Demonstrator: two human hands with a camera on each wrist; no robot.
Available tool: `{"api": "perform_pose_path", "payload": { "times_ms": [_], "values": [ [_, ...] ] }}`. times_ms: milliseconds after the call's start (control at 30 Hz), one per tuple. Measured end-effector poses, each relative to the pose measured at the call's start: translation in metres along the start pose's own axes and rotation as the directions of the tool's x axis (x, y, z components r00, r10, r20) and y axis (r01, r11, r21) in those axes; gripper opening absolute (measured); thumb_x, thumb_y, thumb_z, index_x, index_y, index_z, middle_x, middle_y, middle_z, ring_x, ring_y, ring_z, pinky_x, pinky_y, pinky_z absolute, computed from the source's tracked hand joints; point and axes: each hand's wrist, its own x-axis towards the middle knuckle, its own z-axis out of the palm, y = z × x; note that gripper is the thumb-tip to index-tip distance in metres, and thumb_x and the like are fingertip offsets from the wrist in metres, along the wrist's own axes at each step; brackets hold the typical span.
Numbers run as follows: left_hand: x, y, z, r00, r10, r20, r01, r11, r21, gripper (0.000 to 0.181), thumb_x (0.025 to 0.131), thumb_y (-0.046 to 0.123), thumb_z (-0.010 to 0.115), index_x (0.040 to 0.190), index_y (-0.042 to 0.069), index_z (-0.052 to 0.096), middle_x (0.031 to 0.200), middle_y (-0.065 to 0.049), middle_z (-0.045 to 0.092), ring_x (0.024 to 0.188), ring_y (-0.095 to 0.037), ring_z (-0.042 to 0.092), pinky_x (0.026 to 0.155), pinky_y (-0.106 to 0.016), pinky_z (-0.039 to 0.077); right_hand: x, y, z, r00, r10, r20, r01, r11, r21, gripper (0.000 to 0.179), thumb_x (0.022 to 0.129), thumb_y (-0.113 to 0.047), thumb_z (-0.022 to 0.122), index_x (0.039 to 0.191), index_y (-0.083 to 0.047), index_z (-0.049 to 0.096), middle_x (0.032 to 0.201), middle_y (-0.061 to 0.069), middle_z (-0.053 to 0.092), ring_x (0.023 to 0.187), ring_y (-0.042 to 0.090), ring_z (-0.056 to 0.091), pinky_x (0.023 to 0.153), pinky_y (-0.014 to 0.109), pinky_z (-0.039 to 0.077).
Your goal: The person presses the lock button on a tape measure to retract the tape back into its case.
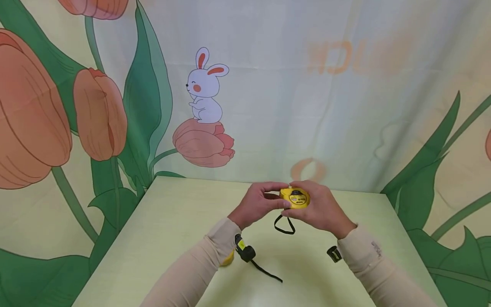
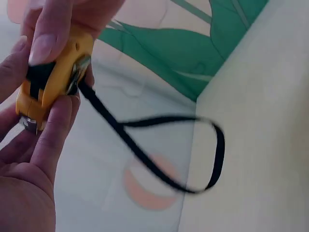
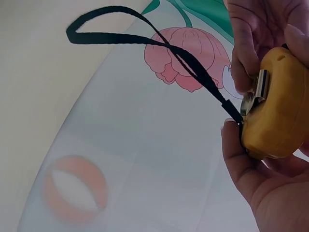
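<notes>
Both hands hold up a yellow tape measure with a printed label and a dark button, over the far part of the table. My left hand grips its left end, thumb across the front. At the other end, my right hand has its fingers and thumb round the case. A black wrist strap dangles in a loop below. The right wrist view shows a metal belt clip on the case. In the left wrist view the metal end hook sticks out at the case's lower corner.
Partly hidden behind the left forearm, another yellow object lies on the pale table. A black strap stretches over the tabletop nearby. Black devices hang at the left wrist and right wrist. A printed curtain stands behind the table.
</notes>
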Motion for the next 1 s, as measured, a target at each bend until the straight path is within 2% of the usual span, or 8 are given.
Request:
{"api": "perform_pose_path", "payload": {
  "times_ms": [100,167,267,433,600,767,867,1000],
  "values": [
    [0.0,-0.001,0.005,0.999,-0.024,-0.023,0.022,0.997,-0.071,0.048,0.081,0.024,0.082,0.126,0.018,0.067,0.128,-0.007,0.066,0.107,-0.023,0.072,0.089,-0.035,0.06,-0.001,0.002,0.002,0.999,0.032,0.01,-0.033,0.998,0.045,0.074,0.068,-0.043,0.09,0.13,-0.013,0.062,0.124,0.003,0.067,0.097,0.017,0.063,0.076,0.029,0.055],
    [-0.001,-0.003,0.007,0.998,-0.035,-0.05,0.029,0.993,-0.112,0.046,0.08,0.023,0.083,0.124,0.017,0.069,0.126,-0.007,0.068,0.105,-0.023,0.072,0.09,-0.035,0.06,-0.004,0.005,0.003,0.998,0.055,0.041,-0.06,0.991,0.121,0.075,0.07,-0.04,0.089,0.134,-0.015,0.059,0.129,0.002,0.064,0.102,0.018,0.063,0.08,0.028,0.056],
    [-0.002,-0.01,0.01,0.996,-0.055,-0.066,0.044,0.986,-0.161,0.044,0.081,0.022,0.082,0.123,0.015,0.069,0.124,-0.008,0.068,0.105,-0.022,0.072,0.091,-0.035,0.059,-0.008,0.011,0.007,0.989,0.089,0.115,-0.116,0.96,0.254,0.076,0.074,-0.032,0.087,0.14,-0.019,0.052,0.138,0.002,0.057,0.109,0.02,0.061,0.086,0.026,0.057],
    [-0.009,-0.025,0.014,0.997,-0.077,-0.02,0.072,0.98,-0.185,0.045,0.083,0.021,0.08,0.125,0.015,0.067,0.126,-0.009,0.065,0.106,-0.022,0.071,0.092,-0.035,0.059,-0.02,0.02,0.016,0.967,0.165,0.195,-0.224,0.915,0.334,0.071,0.076,-0.03,0.086,0.139,-0.022,0.052,0.137,0.004,0.056,0.101,0.023,0.061,0.078,0.023,0.058],
    [-0.019,-0.044,0.023,0.992,-0.12,0.042,0.125,0.979,-0.159,0.045,0.085,0.025,0.079,0.126,0.015,0.066,0.126,-0.009,0.065,0.105,-0.021,0.071,0.093,-0.038,0.059,-0.038,0.027,0.028,0.936,0.257,0.242,-0.33,0.878,0.346,0.069,0.073,-0.034,0.088,0.133,-0.018,0.057,0.13,0.008,0.06,0.095,0.022,0.061,0.073,0.024,0.058],
    [-0.029,-0.075,0.035,0.979,-0.188,0.074,0.194,0.977,-0.09,0.043,0.086,0.024,0.077,0.127,0.014,0.066,0.128,-0.009,0.065,0.104,-0.022,0.072,0.092,-0.039,0.059,-0.061,0.041,0.054,0.905,0.327,0.274,-0.407,0.853,0.326,0.067,0.07,-0.032,0.089,0.128,-0.014,0.061,0.123,0.01,0.064,0.09,0.019,0.06,0.07,0.024,0.055],
    [-0.035,-0.096,0.042,0.966,-0.244,0.086,0.246,0.969,-0.02,0.042,0.088,0.021,0.075,0.128,0.012,0.065,0.129,-0.01,0.064,0.106,-0.023,0.071,0.091,-0.039,0.059,-0.075,0.055,0.077,0.886,0.369,0.281,-0.446,0.847,0.29,0.067,0.068,-0.029,0.09,0.127,-0.014,0.062,0.122,0.009,0.065,0.088,0.016,0.06,0.069,0.024,0.054],
    [-0.04,-0.12,0.049,0.948,-0.308,0.083,0.304,0.951,0.065,0.042,0.089,0.019,0.074,0.129,0.01,0.064,0.132,-0.01,0.064,0.11,-0.025,0.069,0.088,-0.038,0.06,-0.089,0.073,0.106,0.872,0.394,0.29,-0.465,0.853,0.237,0.066,0.067,-0.021,0.09,0.127,-0.012,0.062,0.123,0.008,0.065,0.092,0.016,0.06,0.072,0.026,0.052]
  ]
}}
